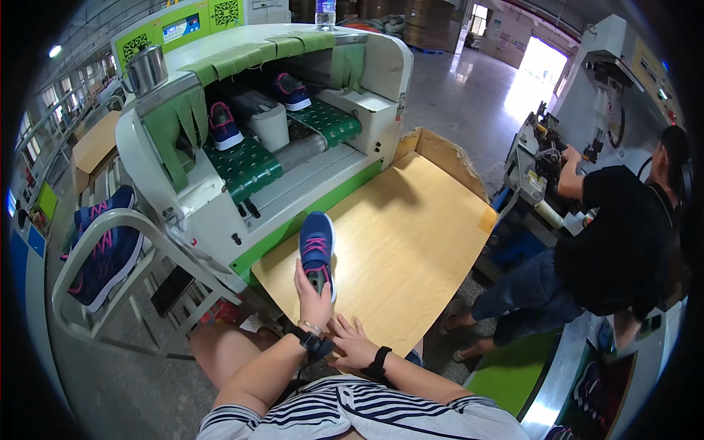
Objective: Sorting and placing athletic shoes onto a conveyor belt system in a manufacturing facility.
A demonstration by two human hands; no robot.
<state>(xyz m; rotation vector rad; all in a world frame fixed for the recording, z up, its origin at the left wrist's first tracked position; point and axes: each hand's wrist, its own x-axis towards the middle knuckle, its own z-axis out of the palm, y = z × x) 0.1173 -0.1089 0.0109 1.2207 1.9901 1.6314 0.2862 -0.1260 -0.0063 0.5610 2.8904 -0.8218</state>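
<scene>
On wooden table (411,242), blue shoe (317,249)

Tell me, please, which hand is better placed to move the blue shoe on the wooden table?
Probably the left hand: it already grips the heel of the blue shoe on the wooden table. The right hand holds nothing and rests by the left wrist.

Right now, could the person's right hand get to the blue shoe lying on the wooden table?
Probably yes. The right hand rests at the wooden table's near edge, beside the left hand, which already grips the blue shoe at its heel. Nothing lies between them.
</scene>
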